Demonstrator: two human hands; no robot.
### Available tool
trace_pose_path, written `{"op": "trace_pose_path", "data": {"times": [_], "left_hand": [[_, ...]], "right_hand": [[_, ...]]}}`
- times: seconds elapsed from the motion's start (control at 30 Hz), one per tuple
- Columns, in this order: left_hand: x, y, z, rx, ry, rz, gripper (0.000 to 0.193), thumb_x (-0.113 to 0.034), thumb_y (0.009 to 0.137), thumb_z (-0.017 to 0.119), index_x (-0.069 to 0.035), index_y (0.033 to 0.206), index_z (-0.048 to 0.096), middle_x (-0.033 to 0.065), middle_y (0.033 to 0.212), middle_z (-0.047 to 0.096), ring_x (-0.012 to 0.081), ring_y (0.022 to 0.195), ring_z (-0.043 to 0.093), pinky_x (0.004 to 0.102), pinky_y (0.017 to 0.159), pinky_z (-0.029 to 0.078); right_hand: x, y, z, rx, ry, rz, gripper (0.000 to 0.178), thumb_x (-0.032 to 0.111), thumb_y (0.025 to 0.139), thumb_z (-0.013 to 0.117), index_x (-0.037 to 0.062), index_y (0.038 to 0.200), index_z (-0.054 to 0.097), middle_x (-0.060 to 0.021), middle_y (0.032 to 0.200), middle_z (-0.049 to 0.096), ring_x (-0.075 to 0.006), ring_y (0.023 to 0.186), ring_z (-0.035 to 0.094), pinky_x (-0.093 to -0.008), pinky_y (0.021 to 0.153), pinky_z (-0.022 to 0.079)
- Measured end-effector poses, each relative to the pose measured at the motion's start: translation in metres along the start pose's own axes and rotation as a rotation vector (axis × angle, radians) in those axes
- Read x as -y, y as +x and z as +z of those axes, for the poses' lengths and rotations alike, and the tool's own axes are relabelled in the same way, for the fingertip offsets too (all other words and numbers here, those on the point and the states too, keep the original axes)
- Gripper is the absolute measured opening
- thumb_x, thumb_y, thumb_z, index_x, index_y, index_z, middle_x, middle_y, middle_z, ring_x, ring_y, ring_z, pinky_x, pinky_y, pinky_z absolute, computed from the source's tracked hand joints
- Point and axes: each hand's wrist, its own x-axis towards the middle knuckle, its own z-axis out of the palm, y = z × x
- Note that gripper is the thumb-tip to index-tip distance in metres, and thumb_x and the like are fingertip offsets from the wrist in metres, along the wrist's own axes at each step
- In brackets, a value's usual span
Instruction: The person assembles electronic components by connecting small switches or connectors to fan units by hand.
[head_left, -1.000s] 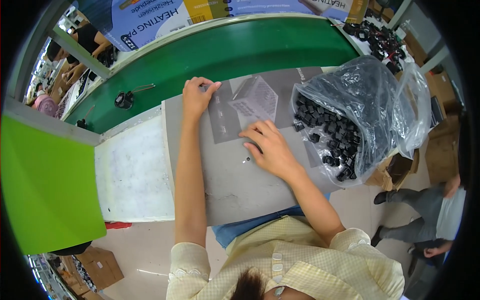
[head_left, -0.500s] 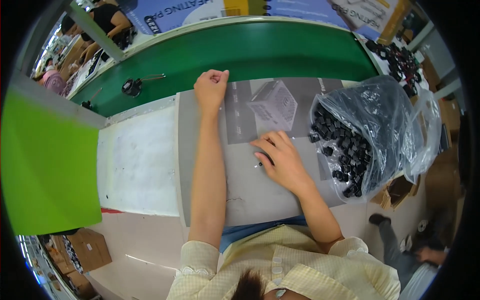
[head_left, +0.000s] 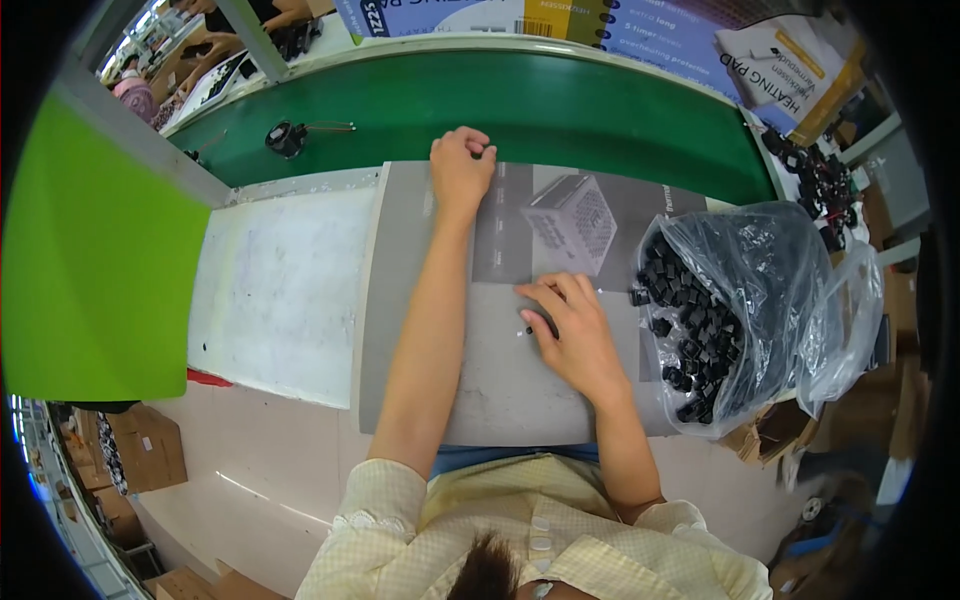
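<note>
My left hand (head_left: 461, 166) reaches past the far edge of a grey cardboard sheet (head_left: 410, 300), over the green belt (head_left: 560, 110). Its fingers are curled in; whatever they may hold is hidden. On the sheet rests my right hand (head_left: 573, 327), thumb and fingers curved and apart, with no object visible between them. By its thumb tip lies a tiny black piece (head_left: 529, 330). A clear plastic bag (head_left: 770, 260) lies on its side to the right, its mouth toward my right hand. Small black blocky parts (head_left: 705, 320) fill the mouth of the bag.
A round black part with wires (head_left: 286, 139) sits on the belt at left. Beside the sheet is a white work surface (head_left: 280, 290), with a bright green panel (head_left: 100, 270) further left. Printed boxes (head_left: 660, 35) line the far side. Black wired parts (head_left: 815, 175) are heaped at far right.
The whole view has shifted, so the belt and sheet appear further right. My left fingers have loosened slightly from a tighter curl. My right hand keeps nearly the same place on the sheet.
</note>
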Motion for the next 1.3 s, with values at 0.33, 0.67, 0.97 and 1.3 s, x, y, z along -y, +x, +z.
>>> {"op": "trace_pose_path", "data": {"times": [0.33, 0.67, 0.97, 1.3], "left_hand": [[0.0038, 0.003, 0.0004, -0.101, 0.022, 0.016, 0.016, -0.008, 0.074, 0.08, -0.005, 0.089, 0.075, 0.0034, 0.078, 0.072, 0.0143, 0.073, 0.065, 0.0303, 0.072, 0.053], [0.003, 0.0056, 0.0049, -0.076, -0.062, -0.078, 0.013, -0.004, 0.071, 0.075, -0.008, 0.083, 0.072, 0.0052, 0.079, 0.069, 0.0275, 0.084, 0.064, 0.0412, 0.078, 0.051], [0.0032, 0.0054, 0.0045, -0.06, -0.052, -0.066, 0.012, -0.005, 0.073, 0.075, -0.008, 0.085, 0.072, 0.0049, 0.08, 0.069, 0.0275, 0.085, 0.064, 0.0411, 0.078, 0.051], [0.0041, 0.0003, 0.0046, -0.107, 0.012, 0.021, 0.011, -0.006, 0.078, 0.075, -0.005, 0.089, 0.074, 0.0045, 0.08, 0.072, 0.0152, 0.074, 0.066, 0.0301, 0.072, 0.053]], "right_hand": [[-0.002, 0.0024, 0.0027, -0.002, 0.001, -0.026, 0.025, 0.003, 0.084, 0.071, 0.0036, 0.109, 0.068, -0.0104, 0.103, 0.059, -0.0301, 0.096, 0.056, -0.0401, 0.084, 0.049], [0.0005, 0.0011, 0.0016, 0.005, -0.012, -0.019, 0.026, 0.003, 0.083, 0.071, 0.0037, 0.109, 0.069, -0.0096, 0.105, 0.059, -0.0293, 0.095, 0.055, -0.0399, 0.084, 0.049], [0.0016, 0.0011, 0.0009, 0.004, -0.021, -0.015, 0.026, 0.003, 0.083, 0.072, 0.0039, 0.109, 0.068, -0.01, 0.105, 0.059, -0.0295, 0.096, 0.056, -0.0404, 0.086, 0.05], [0.0025, 0.0015, 0.0021, 0.051, -0.007, 0.002, 0.026, 0.002, 0.083, 0.071, 0.0049, 0.108, 0.069, -0.0095, 0.105, 0.059, -0.0286, 0.097, 0.056, -0.0394, 0.085, 0.05]]}}
